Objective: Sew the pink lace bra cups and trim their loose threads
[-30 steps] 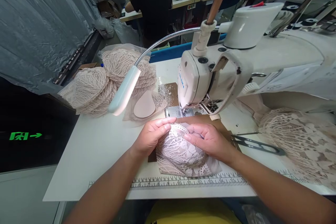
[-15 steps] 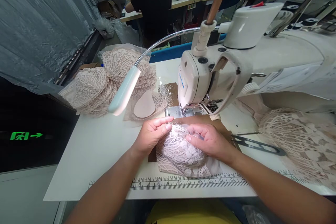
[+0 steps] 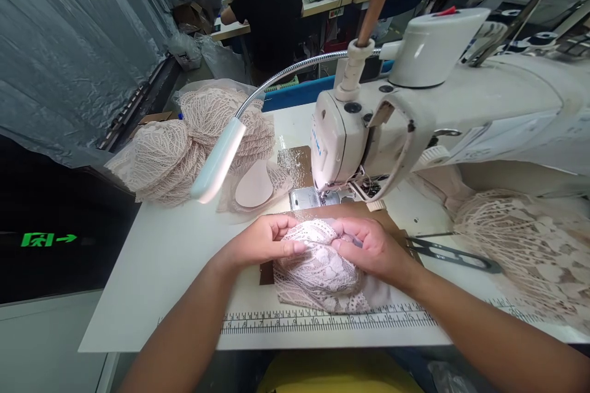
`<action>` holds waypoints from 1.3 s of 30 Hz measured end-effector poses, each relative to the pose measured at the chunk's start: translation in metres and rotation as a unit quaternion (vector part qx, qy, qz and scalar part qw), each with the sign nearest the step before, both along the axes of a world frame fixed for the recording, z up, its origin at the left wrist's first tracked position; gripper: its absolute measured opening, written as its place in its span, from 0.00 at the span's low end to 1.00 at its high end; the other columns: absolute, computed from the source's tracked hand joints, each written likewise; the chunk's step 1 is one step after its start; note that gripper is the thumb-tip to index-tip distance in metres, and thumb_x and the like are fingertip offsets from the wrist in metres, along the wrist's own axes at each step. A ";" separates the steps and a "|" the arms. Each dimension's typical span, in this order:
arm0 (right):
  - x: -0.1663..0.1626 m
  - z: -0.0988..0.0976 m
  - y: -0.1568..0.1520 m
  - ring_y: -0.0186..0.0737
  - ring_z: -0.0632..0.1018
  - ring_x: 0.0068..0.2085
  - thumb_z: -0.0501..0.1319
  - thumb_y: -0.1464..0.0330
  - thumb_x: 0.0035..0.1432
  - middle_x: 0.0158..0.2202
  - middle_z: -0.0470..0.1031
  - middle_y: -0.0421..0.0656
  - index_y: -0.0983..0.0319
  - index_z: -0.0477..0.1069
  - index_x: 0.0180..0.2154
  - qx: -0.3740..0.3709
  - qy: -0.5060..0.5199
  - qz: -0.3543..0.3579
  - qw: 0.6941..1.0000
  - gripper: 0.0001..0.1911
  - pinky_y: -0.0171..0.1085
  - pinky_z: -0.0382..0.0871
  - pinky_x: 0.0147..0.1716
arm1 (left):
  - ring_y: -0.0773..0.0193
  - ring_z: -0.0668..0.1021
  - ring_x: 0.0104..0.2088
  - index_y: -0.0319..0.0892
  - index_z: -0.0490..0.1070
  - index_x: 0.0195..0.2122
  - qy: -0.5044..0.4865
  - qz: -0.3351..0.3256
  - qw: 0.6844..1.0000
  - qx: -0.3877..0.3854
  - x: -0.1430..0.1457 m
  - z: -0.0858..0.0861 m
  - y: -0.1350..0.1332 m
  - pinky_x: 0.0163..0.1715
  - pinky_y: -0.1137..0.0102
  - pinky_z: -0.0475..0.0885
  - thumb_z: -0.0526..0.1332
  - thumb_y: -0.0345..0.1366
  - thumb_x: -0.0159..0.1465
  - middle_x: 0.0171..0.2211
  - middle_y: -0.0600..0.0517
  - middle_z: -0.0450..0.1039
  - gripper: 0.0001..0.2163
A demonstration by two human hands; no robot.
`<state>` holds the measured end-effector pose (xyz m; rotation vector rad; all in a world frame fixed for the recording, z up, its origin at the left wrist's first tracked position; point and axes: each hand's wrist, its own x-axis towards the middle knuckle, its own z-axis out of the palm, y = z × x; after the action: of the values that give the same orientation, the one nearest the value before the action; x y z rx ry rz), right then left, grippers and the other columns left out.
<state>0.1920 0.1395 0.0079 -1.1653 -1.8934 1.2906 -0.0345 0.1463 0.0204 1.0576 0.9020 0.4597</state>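
Between the two hands, a pale lace piece [image 3: 325,273] is lying bunched and domed, its lower edge spreading out toward the person. The right hand [image 3: 369,247] is pinching the upper right edge, thumb and fingers together on the fabric. The left hand [image 3: 270,241] is resting its thumb on the lace's upper left, its fingers curling at the far edge; whether they are clamping it, I cannot tell.

The step in hand is, as I judge it, handling and arranging that upper edge; the next move is probably calling for a matched hold on both sides, so that the layers are lying even between the fingertips.

Just below the grip, ruler markings [image 3: 299,323] are running along the table [image 3: 179,270]. Under the lace, a brown sheet [image 3: 389,221] is showing on both sides. To the right of the grip, a slotted metal tool [image 3: 456,256] is lying, with more lace [image 3: 525,245] beyond it. Just past the fingertips, the sewing machine [image 3: 338,141] is standing over its metal plate [image 3: 303,198]. Beyond and left, a lamp [image 3: 219,163] is hanging near stacked lace pieces [image 3: 159,156]. Farthest off, a person in black [image 3: 276,9] is sitting turned away.
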 end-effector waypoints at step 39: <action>0.000 0.003 0.000 0.30 0.63 0.26 0.52 0.73 0.53 0.24 0.63 0.38 0.65 0.70 0.29 -0.212 0.100 0.148 0.961 0.08 0.31 0.54 0.25 | 0.67 0.74 0.31 0.40 0.67 0.51 -0.038 -0.082 0.996 0.020 0.002 0.001 -0.003 0.28 0.74 0.68 0.69 0.40 0.52 0.38 0.47 0.72 0.26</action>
<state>0.1923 0.1397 0.0104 -0.9197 -1.7335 1.9751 -0.0329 0.1431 0.0211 1.1346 0.7349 0.3785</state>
